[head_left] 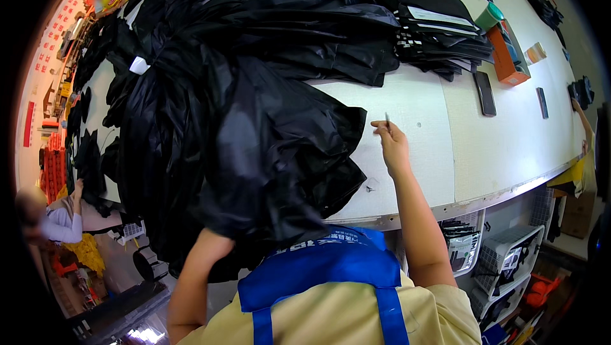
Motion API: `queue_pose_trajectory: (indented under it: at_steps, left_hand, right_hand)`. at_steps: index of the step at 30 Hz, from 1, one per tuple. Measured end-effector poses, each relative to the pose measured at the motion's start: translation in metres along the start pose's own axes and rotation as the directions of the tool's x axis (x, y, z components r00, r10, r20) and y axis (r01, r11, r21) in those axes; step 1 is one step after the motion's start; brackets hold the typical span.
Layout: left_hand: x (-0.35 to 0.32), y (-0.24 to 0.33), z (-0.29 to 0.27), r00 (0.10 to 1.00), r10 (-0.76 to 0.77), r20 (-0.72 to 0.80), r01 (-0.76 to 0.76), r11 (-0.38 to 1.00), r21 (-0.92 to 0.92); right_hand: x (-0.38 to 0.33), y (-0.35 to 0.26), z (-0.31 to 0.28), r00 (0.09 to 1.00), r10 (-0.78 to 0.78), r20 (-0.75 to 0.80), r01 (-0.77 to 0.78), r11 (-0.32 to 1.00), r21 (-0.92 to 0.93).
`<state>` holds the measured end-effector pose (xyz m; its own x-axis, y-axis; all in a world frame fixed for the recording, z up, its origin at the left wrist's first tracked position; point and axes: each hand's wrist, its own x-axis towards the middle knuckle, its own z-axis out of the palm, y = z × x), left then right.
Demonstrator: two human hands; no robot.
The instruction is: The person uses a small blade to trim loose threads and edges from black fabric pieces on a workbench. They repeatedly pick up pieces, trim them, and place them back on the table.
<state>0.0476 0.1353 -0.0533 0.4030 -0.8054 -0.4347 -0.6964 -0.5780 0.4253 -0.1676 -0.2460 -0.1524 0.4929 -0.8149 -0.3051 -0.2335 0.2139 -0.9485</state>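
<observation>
My right hand (393, 144) pinches a thin dark pen-like tool (387, 119) above the white table (414, 103); my left is buried, grip unseen, under the heaped black shiny fabric (242, 128), which I should lift slowly.

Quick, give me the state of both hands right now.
Left hand: hidden under the black fabric pile; cannot be told.
Right hand: closed, pinching a thin dark tool over the white table.

Shirt: pale yellow, short sleeves
Apron: bright blue, two straps over the chest (pale lettering along the top edge)
Forearms: bare, no gloves
</observation>
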Motion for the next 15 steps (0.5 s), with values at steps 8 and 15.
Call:
queue_pose_trajectory:
  at_steps: [8, 15]
  left_hand:
    - [0.043, 0.111, -0.145, 0.989, 0.144, 0.021, -0.132, 0.949, -0.286]
    - [0.234, 0.191, -0.033, 0.811, 0.585, -0.021, -0.581, 0.808, 0.094]
  right_hand:
    - [0.005, 0.031, 0.04, 0.951, 0.253, 0.176, -0.293, 0.918, 0.267]
    - [-0.075, 0.007, 0.092, 0.66, -0.189, 0.727, 0.124, 0.982, 0.143]
